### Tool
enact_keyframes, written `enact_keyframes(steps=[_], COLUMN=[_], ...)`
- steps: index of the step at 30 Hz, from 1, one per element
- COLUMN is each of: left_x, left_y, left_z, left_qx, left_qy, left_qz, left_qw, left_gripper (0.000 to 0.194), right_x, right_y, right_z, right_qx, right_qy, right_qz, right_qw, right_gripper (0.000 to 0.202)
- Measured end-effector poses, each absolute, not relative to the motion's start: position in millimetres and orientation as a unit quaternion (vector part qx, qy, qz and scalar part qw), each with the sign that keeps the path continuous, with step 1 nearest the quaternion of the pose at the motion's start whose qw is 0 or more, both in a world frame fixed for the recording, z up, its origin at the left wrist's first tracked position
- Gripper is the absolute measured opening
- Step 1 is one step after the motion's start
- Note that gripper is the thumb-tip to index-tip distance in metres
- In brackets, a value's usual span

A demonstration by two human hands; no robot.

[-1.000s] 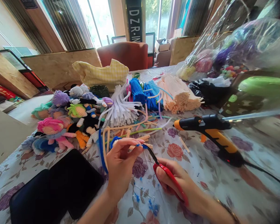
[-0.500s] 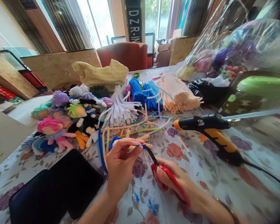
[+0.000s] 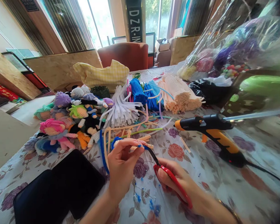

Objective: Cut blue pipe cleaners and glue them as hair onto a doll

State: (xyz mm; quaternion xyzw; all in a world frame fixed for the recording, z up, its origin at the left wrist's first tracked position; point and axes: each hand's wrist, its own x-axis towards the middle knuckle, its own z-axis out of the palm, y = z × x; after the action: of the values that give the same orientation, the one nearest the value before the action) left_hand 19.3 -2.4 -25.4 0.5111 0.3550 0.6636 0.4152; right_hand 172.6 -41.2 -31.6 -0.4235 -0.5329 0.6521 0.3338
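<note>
My left hand (image 3: 121, 168) is closed in a pinch on a short blue pipe cleaner (image 3: 139, 146), mostly hidden by the fingertips. In my right hand (image 3: 175, 182) are red-handled scissors (image 3: 186, 200), their dark blades meeting the blue fuzz beside my left fingertips. Whether the blades are parted is too small to tell. Blue fuzz clippings (image 3: 155, 207) lie on the tablecloth below the hands. Behind my left fingers, a blue curl (image 3: 116, 140) and cut peach pipe cleaner pieces (image 3: 144, 137) partly show.
Several small dolls (image 3: 53, 126) are heaped at left, behind a black tablet-like device (image 3: 77, 183). White (image 3: 123, 109), blue (image 3: 138, 91) and peach pipe cleaner bundles (image 3: 184, 96) line the back. At right lies a corded glue gun (image 3: 205, 123), near a clear plastic bag (image 3: 254, 40).
The whole view has shifted slightly to the right. Both hands keep nearly the same pose, with the scissors still against the blue pipe cleaner.
</note>
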Motion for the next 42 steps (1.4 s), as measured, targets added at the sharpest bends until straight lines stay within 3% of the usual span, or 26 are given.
enact_keyframes(steps=[29,42], left_x=[17,16], left_y=[-3,-3], left_z=[-26,-29], left_qx=[0.517,0.471], left_qy=[0.375,0.402], left_qz=[0.645,0.629], left_qw=[0.42,0.47], left_gripper=[0.011,0.013], right_x=[172,172], right_y=[-42,-41], right_z=[-36,-39], right_qx=[-0.43,-0.423], right_qy=[-0.521,-0.503], right_qz=[0.658,0.669], right_qw=[0.332,0.347], right_gripper=[0.056,0.051])
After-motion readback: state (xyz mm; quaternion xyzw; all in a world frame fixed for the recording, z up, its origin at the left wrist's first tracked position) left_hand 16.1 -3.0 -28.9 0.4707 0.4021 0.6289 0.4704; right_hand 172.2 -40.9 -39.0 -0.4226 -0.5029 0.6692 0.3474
